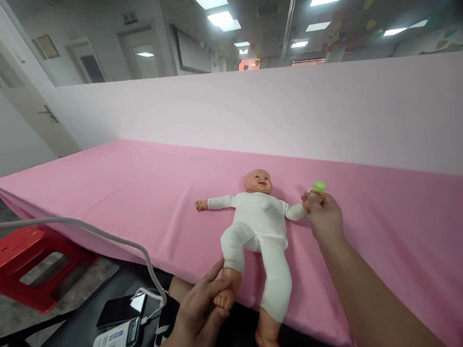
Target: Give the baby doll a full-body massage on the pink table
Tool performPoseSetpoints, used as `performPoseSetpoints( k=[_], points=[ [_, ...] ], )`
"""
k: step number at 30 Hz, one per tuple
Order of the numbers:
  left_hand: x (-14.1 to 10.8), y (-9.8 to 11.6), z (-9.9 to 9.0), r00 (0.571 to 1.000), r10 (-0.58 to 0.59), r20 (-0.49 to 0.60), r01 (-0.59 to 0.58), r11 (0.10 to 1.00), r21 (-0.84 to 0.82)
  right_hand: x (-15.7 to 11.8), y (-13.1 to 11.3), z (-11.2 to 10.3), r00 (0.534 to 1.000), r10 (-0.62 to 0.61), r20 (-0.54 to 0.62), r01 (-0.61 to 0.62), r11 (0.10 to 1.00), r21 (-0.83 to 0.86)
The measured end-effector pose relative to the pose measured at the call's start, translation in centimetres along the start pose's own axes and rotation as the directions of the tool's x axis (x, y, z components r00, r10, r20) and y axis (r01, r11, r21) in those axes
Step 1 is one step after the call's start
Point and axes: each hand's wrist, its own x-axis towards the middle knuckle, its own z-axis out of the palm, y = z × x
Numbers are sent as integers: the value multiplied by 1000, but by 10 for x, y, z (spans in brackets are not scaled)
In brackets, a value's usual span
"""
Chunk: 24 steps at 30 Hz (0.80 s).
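A baby doll (261, 213) in a white top and white trousers lies on its back on the pink cloth (146, 185), arms spread. Its bare feet point toward me and reach past the near edge. My left hand (206, 300) is closed around the doll's foot on the left side, thumb below and fingers along the ankle. The doll's hand on the right side is pinched in my right hand (325, 211), whose fingers partly cover it. Just behind those fingers shows a light-green round thing (319, 186), its lower part hidden, so its kind is unclear.
A red plastic stool (28, 267) stands at the lower left. Below the cloth's edge lie a black phone (116, 311) and a white power bank (117, 337), with a pale cable (98, 231) arching across. Behind the table rises a white wall (234, 117) with glass above.
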Motion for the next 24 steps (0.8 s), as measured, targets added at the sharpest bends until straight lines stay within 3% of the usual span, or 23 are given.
performPoseSetpoints(
  k=[5,11,15,18,21,24],
  points=[
    [33,6,5,997,78,3,-78,997,-7,-32,-19,20,945,-201,259,257,945,-204],
    [62,12,13,997,70,19,-70,997,17,-50,-23,37,760,-349,548,558,783,-274],
    [76,13,15,996,50,68,-51,999,5,-53,-26,41,686,-356,634,655,682,-325],
    [82,13,14,994,32,101,-31,999,-13,-55,-28,41,671,-330,664,670,653,-352],
    [79,11,11,996,17,89,-16,1000,-21,-53,-28,39,684,-333,649,651,679,-338],
    [67,8,5,998,29,53,-28,999,-25,-44,-27,32,787,-300,540,527,782,-334]
  ],
)
